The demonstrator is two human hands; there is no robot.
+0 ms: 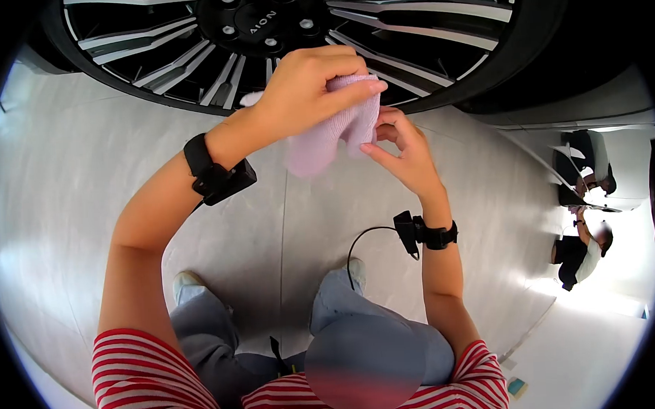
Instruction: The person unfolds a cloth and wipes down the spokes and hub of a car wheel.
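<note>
A pale purple cloth [314, 148] hangs bunched in front of the lower rim of a car wheel [407, 25] with black and silver spokes. My left hand [311, 88] grips the cloth from above, thumb laid across it and fingers curled round it. Lower and to the right, my right hand [404, 146] pinches the cloth's right edge between thumb and fingers. The hub cap [261, 21] reads AION. Part of the cloth is hidden behind my left hand.
Grey tiled floor [248, 230] lies beneath the wheel, with my shoes on it. The car's side [557, 114] runs off to the right. A person in a dark cap [589, 251] is at the far right. A thin cable hangs from my right wrist strap.
</note>
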